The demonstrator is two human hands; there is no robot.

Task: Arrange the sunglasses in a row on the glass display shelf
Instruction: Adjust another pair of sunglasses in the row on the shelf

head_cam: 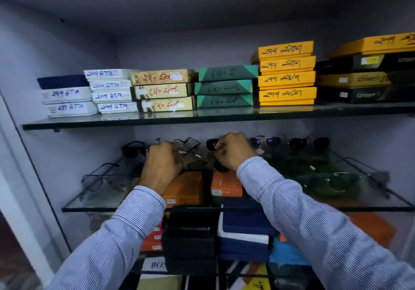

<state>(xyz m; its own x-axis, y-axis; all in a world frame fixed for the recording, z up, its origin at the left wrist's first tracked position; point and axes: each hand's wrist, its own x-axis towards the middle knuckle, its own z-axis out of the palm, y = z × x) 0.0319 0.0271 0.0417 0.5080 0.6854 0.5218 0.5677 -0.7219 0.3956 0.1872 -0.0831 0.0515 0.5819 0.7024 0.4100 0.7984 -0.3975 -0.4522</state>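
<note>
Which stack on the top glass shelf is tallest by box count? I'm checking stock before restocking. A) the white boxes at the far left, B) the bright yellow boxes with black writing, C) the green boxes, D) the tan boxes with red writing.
B: the bright yellow boxes are stacked four high, while the green boxes and the tan boxes each show three, as does the far-left stack.

Stacked white boxes (pixel 110 93), tan boxes (pixel 164 89), green boxes (pixel 225 86), yellow boxes (pixel 286 73) on upper shelf (pixel 134 121)
</note>
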